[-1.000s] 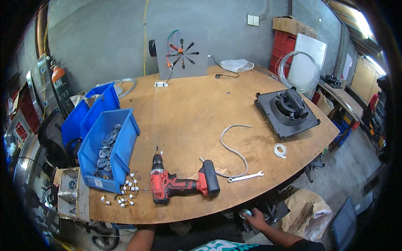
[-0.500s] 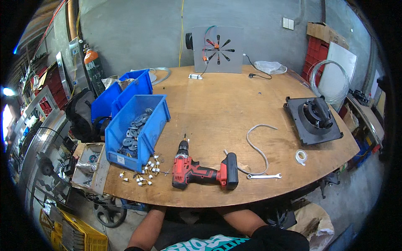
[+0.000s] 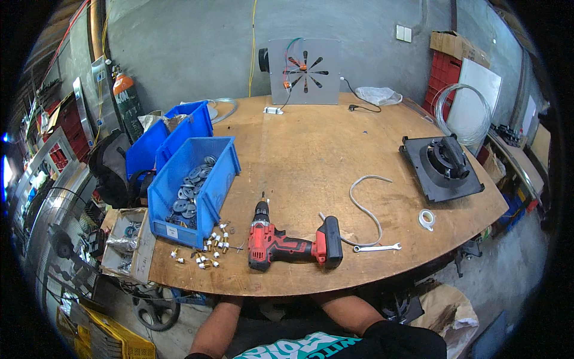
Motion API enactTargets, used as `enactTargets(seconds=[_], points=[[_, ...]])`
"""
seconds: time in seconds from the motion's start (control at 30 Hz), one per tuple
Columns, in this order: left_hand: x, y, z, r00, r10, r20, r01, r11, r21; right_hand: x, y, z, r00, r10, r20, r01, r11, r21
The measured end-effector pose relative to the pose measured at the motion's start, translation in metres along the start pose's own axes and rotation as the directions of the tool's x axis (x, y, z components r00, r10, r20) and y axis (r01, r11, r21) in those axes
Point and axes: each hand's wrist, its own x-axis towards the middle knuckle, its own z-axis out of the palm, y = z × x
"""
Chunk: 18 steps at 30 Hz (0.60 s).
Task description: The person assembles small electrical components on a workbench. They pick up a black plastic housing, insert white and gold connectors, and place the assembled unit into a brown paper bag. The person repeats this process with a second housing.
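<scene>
Both my forearms reach in under the front edge of the wooden table (image 3: pixel 299 158). My left hand and my right hand are hidden beneath it, so what they hold or touch does not show. On the tabletop nearest to me lies a red and black cordless drill (image 3: pixel 293 245), its bit pointing away. Left of it are several small white-and-brass fittings (image 3: pixel 209 254), loose in a pile. A combination wrench (image 3: pixel 378 247) rests to the drill's right, beside a curved grey cable (image 3: pixel 378 221).
A blue bin (image 3: pixel 206 191) of grey washers stands on the left, with more blue bins behind. At the right sit a black square housing (image 3: pixel 442 167) and a white tape roll (image 3: pixel 426 219). A grey metal panel (image 3: pixel 329 51) stands at the back.
The view has shifted slightly, so the table and the things on it appear a little displaced. My forearms stay under the table edge. Nothing on the table has visibly been moved.
</scene>
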Motion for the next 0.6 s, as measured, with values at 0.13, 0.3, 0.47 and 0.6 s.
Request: enactTargets(seconds=[0.13,0.3,0.47,0.6], points=[[-0.0008,-0.0011,0.0013,1.0,-0.002,0.001,0.002,1.0,-0.014,-0.001,-0.0013,0.0017,1.0,0.005,0.013,-0.005,1.0,-0.002],[-0.0016,-0.0014,0.0019,1.0,-0.005,-0.001,0.005,1.0,-0.016,-0.0007,-0.0041,0.0021,1.0,0.008,0.024,-0.008,1.0,-0.001],[-0.0013,-0.004,0.0005,1.0,-0.01,-0.008,0.01,1.0,-0.028,0.0001,-0.0056,0.0033,0.999,0.004,0.042,-0.004,1.0,-0.009],[-0.0025,-0.0088,-0.0012,1.0,-0.022,-0.015,0.021,0.999,-0.037,-0.0003,-0.0085,0.0039,0.998,0.003,0.058,-0.002,1.0,-0.011]])
